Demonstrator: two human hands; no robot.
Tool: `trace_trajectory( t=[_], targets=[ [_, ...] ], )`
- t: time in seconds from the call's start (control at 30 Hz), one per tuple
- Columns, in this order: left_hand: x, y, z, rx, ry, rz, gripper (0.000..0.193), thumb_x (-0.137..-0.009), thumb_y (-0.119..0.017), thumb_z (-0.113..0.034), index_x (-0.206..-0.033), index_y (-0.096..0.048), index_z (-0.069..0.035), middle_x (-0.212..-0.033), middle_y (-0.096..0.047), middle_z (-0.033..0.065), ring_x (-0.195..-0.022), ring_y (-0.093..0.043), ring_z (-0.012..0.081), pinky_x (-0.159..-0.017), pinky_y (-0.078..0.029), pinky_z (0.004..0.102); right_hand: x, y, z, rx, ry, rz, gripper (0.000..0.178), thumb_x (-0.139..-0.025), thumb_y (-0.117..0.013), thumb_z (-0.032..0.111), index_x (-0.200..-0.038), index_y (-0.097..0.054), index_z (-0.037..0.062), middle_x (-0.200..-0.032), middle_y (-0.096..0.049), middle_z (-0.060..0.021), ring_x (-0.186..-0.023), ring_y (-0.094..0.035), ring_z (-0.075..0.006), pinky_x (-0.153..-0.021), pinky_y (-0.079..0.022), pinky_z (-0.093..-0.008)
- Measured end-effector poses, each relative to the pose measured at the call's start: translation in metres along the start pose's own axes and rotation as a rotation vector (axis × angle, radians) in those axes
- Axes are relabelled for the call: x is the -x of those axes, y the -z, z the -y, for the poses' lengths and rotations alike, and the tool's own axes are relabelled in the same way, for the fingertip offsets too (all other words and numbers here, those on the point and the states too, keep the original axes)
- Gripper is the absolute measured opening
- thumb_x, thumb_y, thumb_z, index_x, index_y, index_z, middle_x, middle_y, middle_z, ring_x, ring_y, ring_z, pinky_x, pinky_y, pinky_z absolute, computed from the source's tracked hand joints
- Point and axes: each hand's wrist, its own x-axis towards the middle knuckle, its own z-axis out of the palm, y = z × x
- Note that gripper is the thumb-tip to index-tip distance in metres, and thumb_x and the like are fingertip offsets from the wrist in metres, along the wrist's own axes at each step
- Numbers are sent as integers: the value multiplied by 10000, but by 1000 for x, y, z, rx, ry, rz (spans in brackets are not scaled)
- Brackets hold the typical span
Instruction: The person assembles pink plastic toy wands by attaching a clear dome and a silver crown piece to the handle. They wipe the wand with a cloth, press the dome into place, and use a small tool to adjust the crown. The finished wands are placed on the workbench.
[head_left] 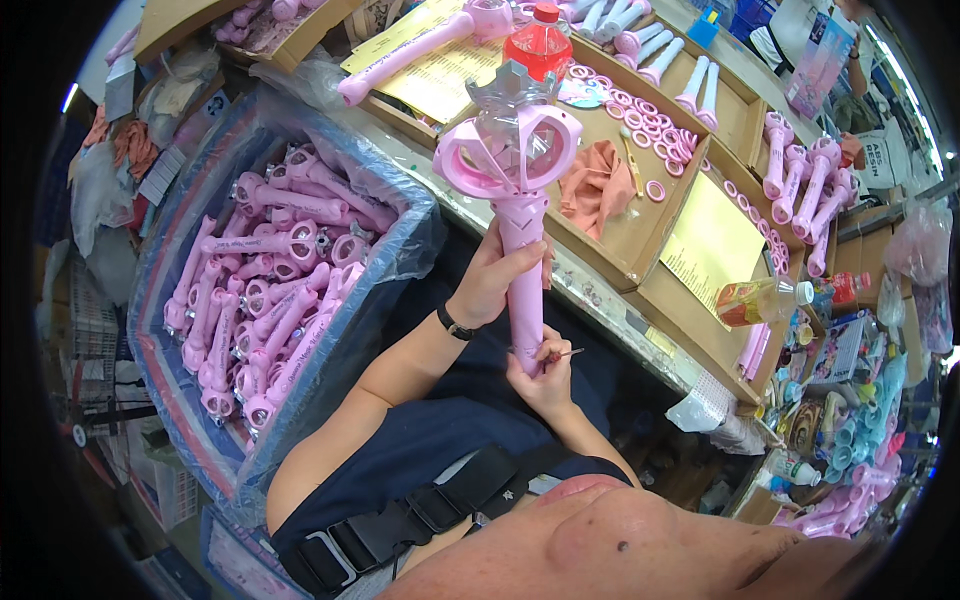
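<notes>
My left hand (492,275) is wrapped round the handle of a pink toy wand (527,312), holding it upright in front of me. The wand's head is a clear ball framed by pink heart-like loops, topped by a silver crown (514,86). Close to the handle's lower end, my right hand (545,380) is closed in a pinch round a thin stick-like tool (570,352). Only a short part of that tool shows, so its kind is unclear. The right fingers are at the wand's bottom, partly hiding it.
A blue lined bin (425,215) full of similar pink wands stands at left. Along the workbench (600,318) lie cardboard trays (620,262) with pink rings (652,125), an orange cloth (598,185) and handles. A red-capped bottle (538,45) and a yellow-liquid bottle (760,302) stand there.
</notes>
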Motion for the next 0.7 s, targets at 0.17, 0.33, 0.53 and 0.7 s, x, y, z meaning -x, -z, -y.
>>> trace_trajectory(
  t=[0.17,0.33,0.53,0.7],
  targets=[
    [3,0,1,-26,19,-15,375,-851,-596,-115,-1169,-406,-51,-874,-553,63,-711,-579,138,-626,-489,277,-13,6,17,-116,-16,87,460,-732,-720,6,-912,-300,53,-1171,-501,-236,-962,-562,-228,-814,-467,-319],
    [8,-4,4,-106,132,30,430,-850,-606,-133,-1204,-381,-41,-873,-549,67,-703,-573,145,-626,-485,276,-117,35,54,-326,4,-204,300,-827,-641,73,-903,-350,62,-1131,-527,-161,-1049,-521,-197,-905,-426,-343],
    [9,-9,7,-24,145,150,583,-856,-599,-287,-1318,-346,-35,-875,-535,99,-665,-561,183,-585,-472,293,-188,47,85,-388,-69,-151,247,-870,-630,92,-935,-393,70,-921,-558,-25,-885,-540,-81,-768,-449,-242],
    [-2,13,-8,205,51,244,788,-883,-354,-658,-1372,-319,-40,-678,-427,39,-437,-414,115,-401,-384,255,-106,20,63,-555,-368,-38,225,-989,-425,245,-1020,-397,24,-1071,-544,-94,-981,-559,-143,-838,-449,-293]
  ],
)
